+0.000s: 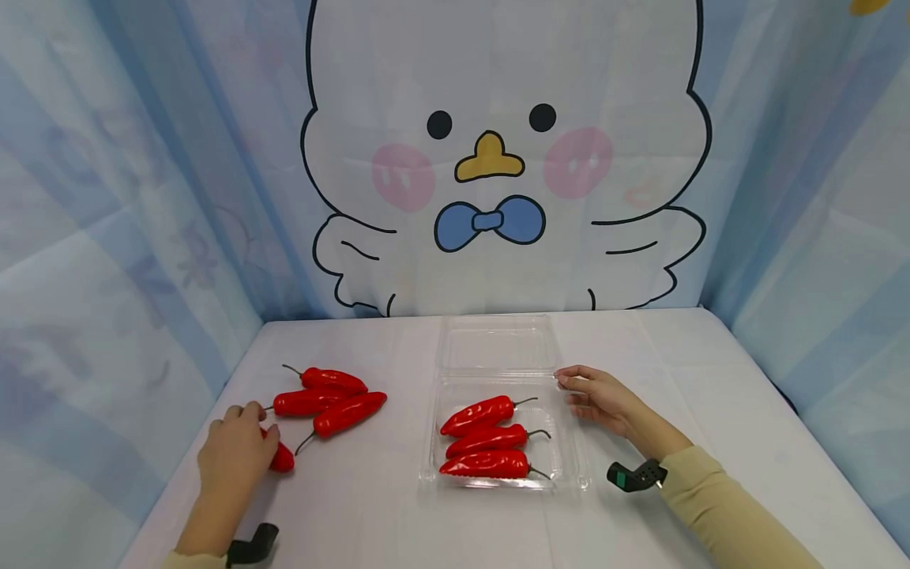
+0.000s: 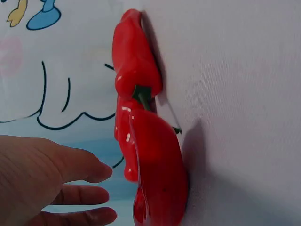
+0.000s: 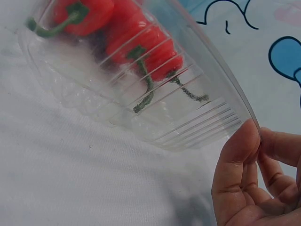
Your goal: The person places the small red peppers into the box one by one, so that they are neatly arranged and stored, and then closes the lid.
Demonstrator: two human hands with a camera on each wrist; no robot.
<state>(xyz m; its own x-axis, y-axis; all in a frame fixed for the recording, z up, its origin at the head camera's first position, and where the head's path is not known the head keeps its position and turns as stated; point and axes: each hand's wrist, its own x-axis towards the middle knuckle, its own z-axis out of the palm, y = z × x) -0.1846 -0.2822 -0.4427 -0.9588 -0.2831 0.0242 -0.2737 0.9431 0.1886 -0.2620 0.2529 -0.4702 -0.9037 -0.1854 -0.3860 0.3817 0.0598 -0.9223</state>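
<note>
In the head view, my left hand (image 1: 238, 450) is at the left, over a red chili pepper (image 1: 282, 458) that it partly covers. Its fingers (image 2: 89, 174) are spread beside the nearest pepper (image 2: 160, 165) in the left wrist view, with a gap between. My right hand (image 1: 597, 399) pinches the edge of a clear plastic clamshell box (image 1: 569, 442) between thumb and forefinger, as the right wrist view shows at the rim (image 3: 242, 106). Inside the box lie three red chili peppers (image 1: 486, 437), side by side, stems to the right.
Three more red chili peppers (image 1: 348, 415) lie in a loose cluster beyond my left hand. The box's lid (image 1: 498, 344) is folded back toward the far edge of the white table (image 1: 341, 506). Behind hangs a curtain (image 1: 490, 276) with a cartoon bird; patterned curtains flank both sides.
</note>
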